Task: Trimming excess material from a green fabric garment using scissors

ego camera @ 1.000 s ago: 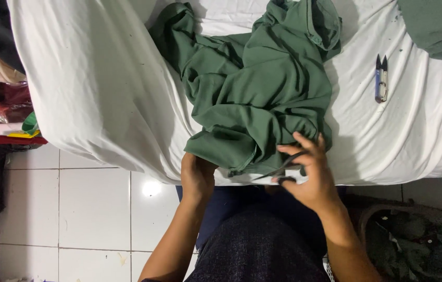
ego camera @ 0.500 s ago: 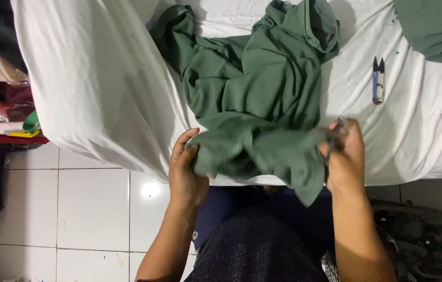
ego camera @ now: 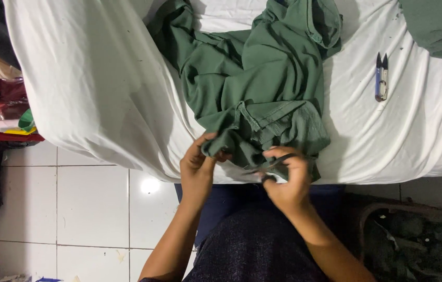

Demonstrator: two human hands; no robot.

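Left hand (ego camera: pixel 198 166): fingers pinch the near edge of the green shirt (ego camera: pixel 255 91).
Right hand (ego camera: pixel 286 180): fingers grip a dark snipper (ego camera: pixel 270 165) at the shirt.
Bench (ego camera: pixel 90 89): white cloth; another snipper (ego camera: pixel 381 77) lies far right.

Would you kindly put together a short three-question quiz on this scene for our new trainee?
1. True or false: the left hand pinches an edge of the green garment.
2. Which tool does the right hand hold against the cloth? A) a marker B) small dark scissors C) a ruler
3. Fill in: the spare thread snips lie on the white ______, to the right of the garment.

Key:
1. True.
2. B.
3. sheet.
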